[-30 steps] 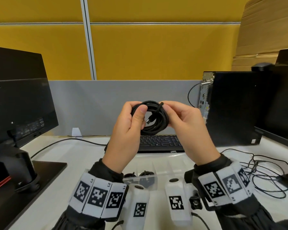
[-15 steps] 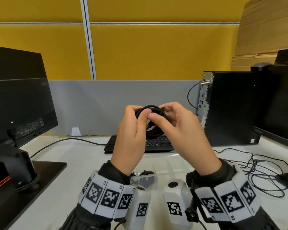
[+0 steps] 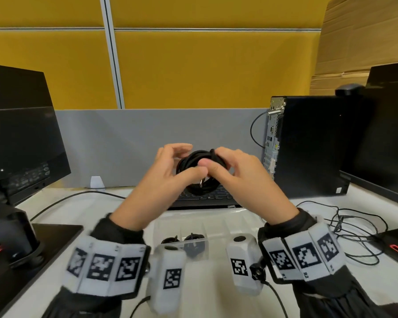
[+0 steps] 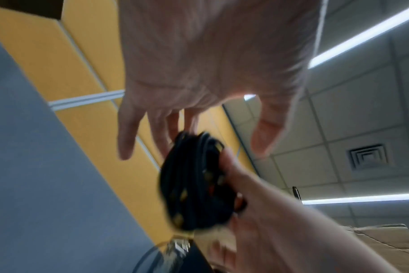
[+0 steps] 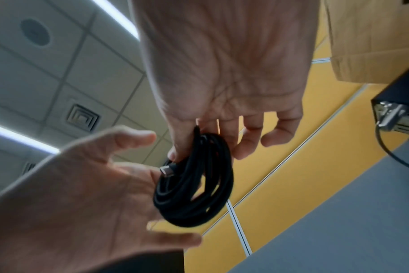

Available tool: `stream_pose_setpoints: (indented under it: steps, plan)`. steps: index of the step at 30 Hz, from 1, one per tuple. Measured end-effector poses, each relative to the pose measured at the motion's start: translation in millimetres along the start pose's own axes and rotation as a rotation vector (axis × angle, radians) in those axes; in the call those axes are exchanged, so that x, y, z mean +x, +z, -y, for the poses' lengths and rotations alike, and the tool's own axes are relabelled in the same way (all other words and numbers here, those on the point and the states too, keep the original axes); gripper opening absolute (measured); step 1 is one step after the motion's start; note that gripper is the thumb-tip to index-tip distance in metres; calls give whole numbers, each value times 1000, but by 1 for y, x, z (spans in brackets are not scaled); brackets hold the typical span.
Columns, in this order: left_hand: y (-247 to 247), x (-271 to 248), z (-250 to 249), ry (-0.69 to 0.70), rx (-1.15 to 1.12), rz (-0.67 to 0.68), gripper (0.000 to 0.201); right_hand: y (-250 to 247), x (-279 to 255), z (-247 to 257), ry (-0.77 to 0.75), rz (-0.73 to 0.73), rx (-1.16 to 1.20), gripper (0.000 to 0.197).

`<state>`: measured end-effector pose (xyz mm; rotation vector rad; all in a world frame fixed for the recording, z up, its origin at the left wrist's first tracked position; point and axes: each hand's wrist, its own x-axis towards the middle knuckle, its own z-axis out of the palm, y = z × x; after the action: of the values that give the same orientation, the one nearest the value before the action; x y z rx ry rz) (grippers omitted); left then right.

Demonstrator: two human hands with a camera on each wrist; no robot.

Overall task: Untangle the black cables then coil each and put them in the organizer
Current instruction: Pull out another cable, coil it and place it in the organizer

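Note:
A coiled black cable [image 3: 199, 191] hangs in the air above the keyboard, its silver connector [image 3: 201, 182] sticking out of the loop. My right hand [image 3: 213, 157] pinches the coil [image 5: 194, 184] between thumb and fingers near its top. My left hand [image 3: 186, 160] is beside the coil with fingers spread and relaxed. In the left wrist view its fingertips [image 4: 189, 125] sit at the coil's [image 4: 194, 184] upper edge and the thumb is apart. The clear plastic organizer [image 3: 218, 223] lies on the desk below my wrists. Two coiled black cables [image 3: 194, 238] sit in its left compartments.
A black keyboard [image 3: 207, 199] lies behind the organizer. A monitor [image 3: 21, 134] and its stand base [image 3: 44, 246] are at the left, a PC tower [image 3: 308, 145] and a second monitor at the right. Thin loose cables [image 3: 354, 232] lie on the desk at the right.
Both hands gripped the coil before. My left hand has let go and spread its fingers, while the right hand keeps its pinch. The coil has come down a little.

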<state>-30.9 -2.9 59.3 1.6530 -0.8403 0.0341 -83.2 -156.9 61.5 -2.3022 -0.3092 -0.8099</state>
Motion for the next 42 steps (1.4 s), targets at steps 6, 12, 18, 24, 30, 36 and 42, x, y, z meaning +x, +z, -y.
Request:
stream_pose_setpoints:
  steps: [6, 12, 18, 24, 30, 36, 42]
  plan:
    - [-12, 9, -17, -112, 277, 246, 42, 9, 0, 7, 13, 160, 78, 30]
    - [10, 0, 7, -121, -160, 311, 37, 5, 0, 2, 38, 275, 104, 22]
    - [26, -1, 14, -74, -235, 189, 28, 2, -1, 2, -43, 148, 71, 12]
    - [31, 1, 21, -67, -206, 71, 20, 6, 1, -3, -66, 4, 85, 14]
    - [40, 0, 33, -77, -227, 66, 25, 5, 2, -15, -26, 101, 4, 10]
    - [52, 6, 52, -145, -228, 57, 31, 4, 2, -30, 49, 247, -172, 14]
    - [68, 14, 65, -300, -221, -5, 30, 12, -4, -52, 117, 279, -190, 21]
